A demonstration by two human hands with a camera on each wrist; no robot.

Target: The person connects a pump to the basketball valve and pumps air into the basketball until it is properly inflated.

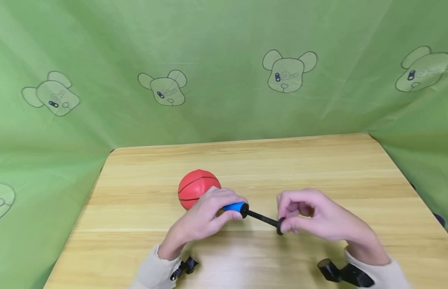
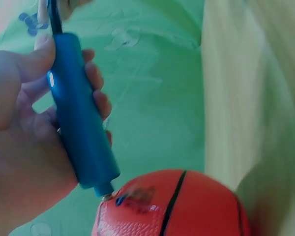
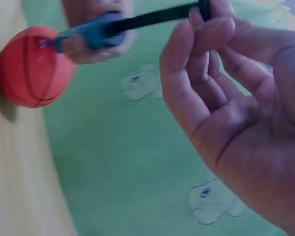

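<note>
A small blue hand pump (image 2: 83, 113) is held in my left hand (image 1: 209, 212), fingers and thumb wrapped round its barrel. Its tip meets the red ball (image 1: 196, 188), which has black lines like a basketball; the left wrist view shows the contact near a dark printed mark. A black rod (image 1: 262, 218) stands well out of the barrel toward the right. At its end my right hand (image 1: 314, 212) pinches the round black handle (image 1: 280, 226) between thumb and fingers. My left hand covers part of the ball and most of the barrel in the head view.
All this is on or above a light wooden table (image 1: 144, 168). Green cloth (image 1: 224, 112) printed with bear heads hangs behind it and at both sides. Black camera mounts sit on the left wrist (image 1: 184, 268) and right wrist (image 1: 344, 273).
</note>
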